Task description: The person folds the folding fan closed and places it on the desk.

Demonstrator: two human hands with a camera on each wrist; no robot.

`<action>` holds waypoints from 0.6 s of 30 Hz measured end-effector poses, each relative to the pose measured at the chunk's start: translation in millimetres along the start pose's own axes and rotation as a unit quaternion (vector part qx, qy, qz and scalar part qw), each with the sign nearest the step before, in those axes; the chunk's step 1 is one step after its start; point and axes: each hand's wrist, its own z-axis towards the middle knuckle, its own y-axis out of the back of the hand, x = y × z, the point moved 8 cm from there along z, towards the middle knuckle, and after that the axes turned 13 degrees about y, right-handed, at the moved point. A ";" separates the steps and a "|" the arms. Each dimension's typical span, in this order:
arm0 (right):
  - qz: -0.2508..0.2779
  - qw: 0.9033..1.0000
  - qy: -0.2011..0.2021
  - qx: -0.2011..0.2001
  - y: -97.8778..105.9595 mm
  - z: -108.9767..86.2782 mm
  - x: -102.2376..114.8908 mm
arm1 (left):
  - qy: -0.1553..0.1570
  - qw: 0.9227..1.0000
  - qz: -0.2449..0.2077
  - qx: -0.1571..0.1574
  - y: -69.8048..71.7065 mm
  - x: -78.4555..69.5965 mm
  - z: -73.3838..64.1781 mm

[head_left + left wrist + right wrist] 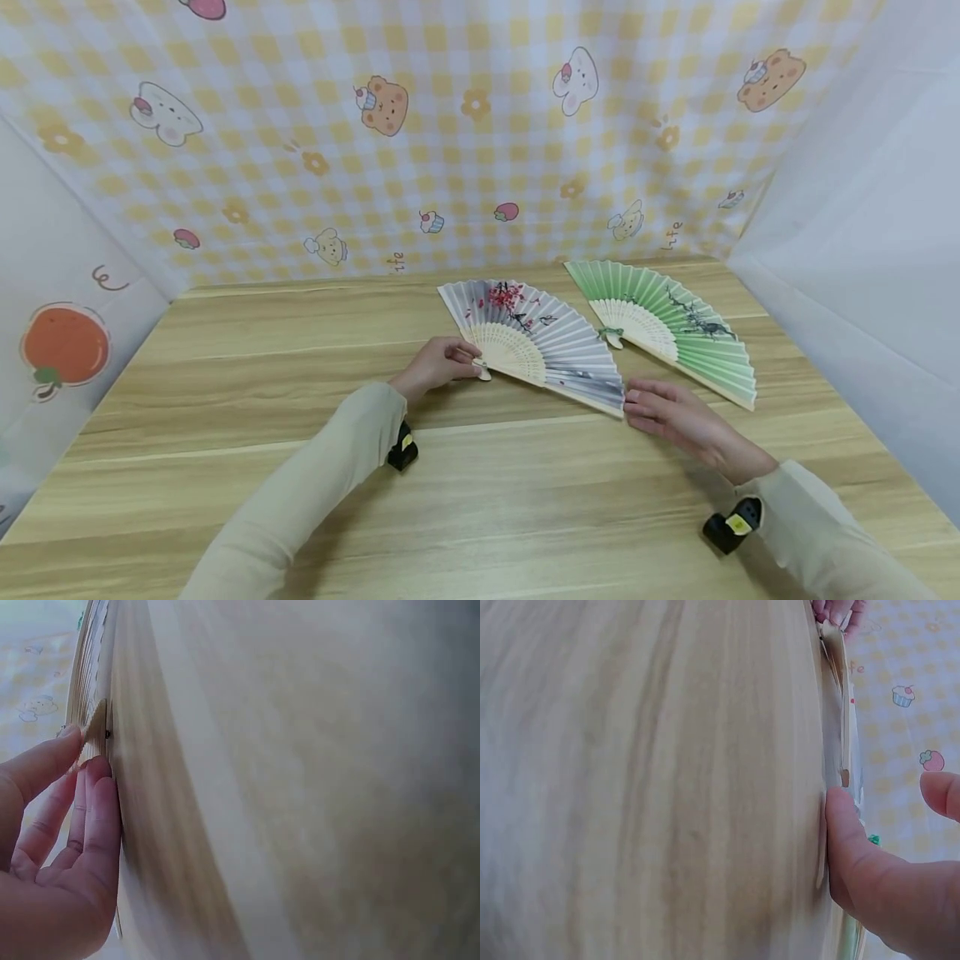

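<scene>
A spread folding fan (581, 342), grey and white with red blossoms and pale ribs, lies on the wooden table. My left hand (442, 364) pinches its narrow pivot end between thumb and fingers; the left wrist view shows this pinch (71, 817) close up. At the fan's lower right corner is my right hand (686, 423), fingers extended and close against the tip of the outer rib. In the right wrist view the thumb (941, 791) stands apart from the fingers. Behind, to the right, a green folding fan (671, 312) lies spread, with a green cord at its pivot.
The wooden table (247, 400) reaches back to a yellow checked cloth (472, 150) with cartoon animals. White cloth walls (862, 225) stand on both sides. Each wrist carries a small black camera (402, 447).
</scene>
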 end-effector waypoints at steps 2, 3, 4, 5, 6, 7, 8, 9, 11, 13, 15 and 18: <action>0.008 1.000 0.002 0.001 -0.3 0.0 0.5 | 0.003 1.000 0.004 -0.001 -0.6 -0.7 0.4; 0.012 1.000 0.002 0.001 -0.2 0.0 0.5 | 0.002 1.000 0.006 -0.001 -0.8 -1.3 0.3; 0.015 1.000 0.002 0.000 -0.1 -0.1 0.3 | 0.001 1.000 0.008 -0.003 -1.0 -1.8 0.5; 0.019 1.000 0.002 0.000 -0.1 0.1 0.1 | 0.000 1.000 0.010 -0.003 -1.4 -2.4 0.4; 0.021 1.000 0.003 0.000 -0.1 0.3 0.1 | -0.003 1.000 0.012 -0.004 -1.6 -3.2 0.3; 0.022 1.000 0.003 -0.001 -0.3 0.3 0.1 | -0.006 1.000 0.015 -0.004 -1.7 -3.7 0.3; 0.022 1.000 0.003 -0.001 -0.6 0.3 0.4 | -0.009 1.000 0.016 -0.004 -1.7 -3.9 0.5; 0.022 1.000 0.002 -0.002 -0.7 0.2 0.5 | -0.013 1.000 0.017 -0.003 -1.9 -4.5 0.4; 0.023 1.000 0.000 -0.004 -1.0 0.2 0.4 | -0.018 1.000 0.019 0.000 -2.7 -5.0 0.5; 0.022 1.000 -0.003 -0.007 -0.7 0.1 -0.3 | -0.018 1.000 0.017 0.005 -3.3 -5.0 0.8; 0.023 1.000 -0.007 -0.010 -0.2 0.4 -1.3 | -0.015 1.000 0.011 0.007 -3.8 -5.1 0.7; 0.025 1.000 -0.008 -0.010 -0.1 1.5 -2.4 | -0.006 1.000 0.009 0.003 -3.7 -4.5 1.2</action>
